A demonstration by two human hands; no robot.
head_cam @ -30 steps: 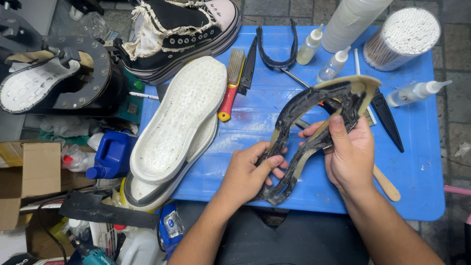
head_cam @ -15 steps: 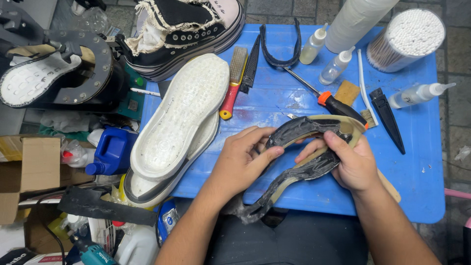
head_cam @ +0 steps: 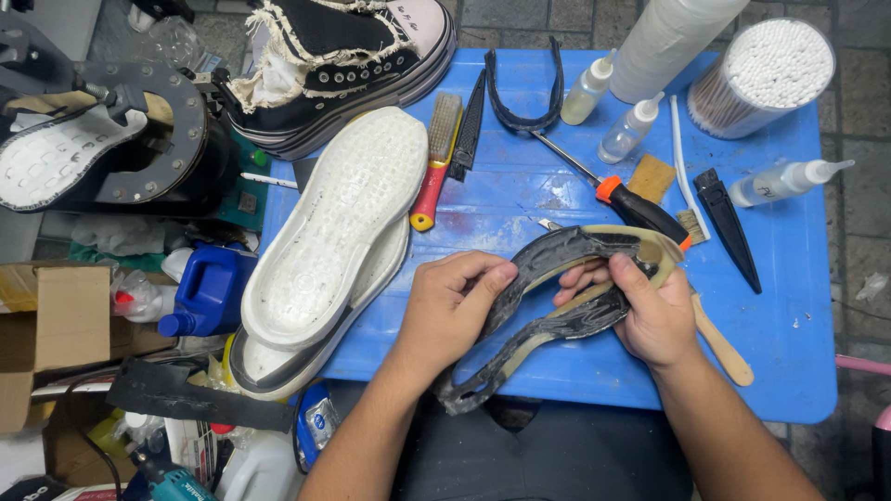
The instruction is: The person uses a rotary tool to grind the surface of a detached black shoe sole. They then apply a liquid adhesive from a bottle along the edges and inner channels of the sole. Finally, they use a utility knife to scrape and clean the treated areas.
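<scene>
Both my hands grip a looped strip of black and tan rubber shoe edging (head_cam: pixel 557 255) over the blue table (head_cam: pixel 789 325). My left hand (head_cam: pixel 450 311) pinches its left side with thumb and fingers. My right hand (head_cam: pixel 650 311) clasps its right end, fingers wrapped round the band. The strip's lower end hangs off the table's near edge. A white detached shoe sole (head_cam: pixel 329 232) lies upside down to the left of my left hand.
On the table lie a screwdriver with an orange collar (head_cam: pixel 631 204), a red-handled brush (head_cam: pixel 436 167), a black curved strip (head_cam: pixel 524 102), small squeeze bottles (head_cam: pixel 631 130), a tub of cotton swabs (head_cam: pixel 761 79) and a wooden spatula (head_cam: pixel 719 339). A black canvas shoe (head_cam: pixel 343 56) sits at the back left.
The rubber strip has been lowered from an upright tilt to lie flatter near the table. Both hands have shifted along it; my left hand now pinches higher up.
</scene>
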